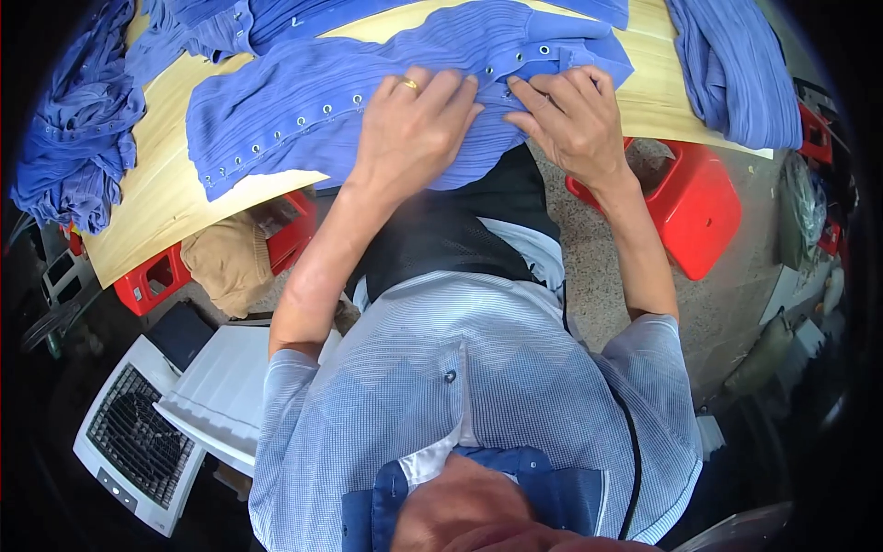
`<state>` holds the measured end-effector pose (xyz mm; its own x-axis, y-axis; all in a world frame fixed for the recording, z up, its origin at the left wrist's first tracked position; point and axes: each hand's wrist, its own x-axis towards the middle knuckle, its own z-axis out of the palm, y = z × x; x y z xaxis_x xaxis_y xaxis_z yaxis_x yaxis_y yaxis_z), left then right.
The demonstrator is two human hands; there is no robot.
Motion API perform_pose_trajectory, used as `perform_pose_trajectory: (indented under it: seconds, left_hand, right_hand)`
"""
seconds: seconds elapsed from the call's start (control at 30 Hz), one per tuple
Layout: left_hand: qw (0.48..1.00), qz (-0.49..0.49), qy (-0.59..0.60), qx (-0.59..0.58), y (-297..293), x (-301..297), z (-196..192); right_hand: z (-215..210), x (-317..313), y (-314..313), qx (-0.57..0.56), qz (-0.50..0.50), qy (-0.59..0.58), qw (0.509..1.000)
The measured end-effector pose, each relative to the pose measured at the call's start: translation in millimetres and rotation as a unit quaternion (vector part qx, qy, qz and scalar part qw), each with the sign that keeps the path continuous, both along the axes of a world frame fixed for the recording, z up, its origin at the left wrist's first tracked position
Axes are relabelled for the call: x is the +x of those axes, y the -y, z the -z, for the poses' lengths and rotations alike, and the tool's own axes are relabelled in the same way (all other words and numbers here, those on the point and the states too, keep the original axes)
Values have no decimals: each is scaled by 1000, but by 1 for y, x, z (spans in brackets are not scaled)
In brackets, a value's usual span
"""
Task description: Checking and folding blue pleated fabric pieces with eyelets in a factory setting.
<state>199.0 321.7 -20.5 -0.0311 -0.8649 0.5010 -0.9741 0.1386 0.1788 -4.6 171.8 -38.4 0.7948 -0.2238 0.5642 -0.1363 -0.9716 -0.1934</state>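
Observation:
A blue ribbed knit garment point(276, 101) lies spread across the near edge of the table, with a row of round metal-rimmed buttons or snaps along it. My left hand point(414, 129), a gold ring on one finger, rests on the middle of the garment with its fingers bent into the cloth. A short gap to the right, my right hand point(578, 124) pinches the cloth beside the button row, thumb and fingertips pointing toward the left hand. Part of the garment hangs over the table edge toward my lap. Exactly how much fabric lies under the fingers is hidden.
More blue garments lie on the light wooden table point(170, 175): a heap point(78, 138) at the left, others along the back, and a folded one point(736, 74) at the right. Red stools point(704, 212) stand beneath the table edge. A white appliance with a grille point(138, 432) is at lower left.

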Motion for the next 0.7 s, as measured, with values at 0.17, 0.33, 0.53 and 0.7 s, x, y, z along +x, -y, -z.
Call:
perform_pose_trajectory:
  seconds: [0.17, 0.33, 0.53, 0.7]
  left_hand:
    - [997, -1, 32, 75, 4, -7, -16]
    - [993, -55, -51, 90, 26, -16, -18]
    - [986, -115, -104, 66, 38, -23, -4]
    - [992, -93, -83, 3, 35, -18, 14]
  right_hand:
    - [13, 0, -8, 21, 36, 61, 997]
    - [13, 7, 0, -31, 61, 67, 995]
    - [3, 7, 6, 65, 48, 30, 996]
    - [4, 10, 2, 100, 51, 35, 993]
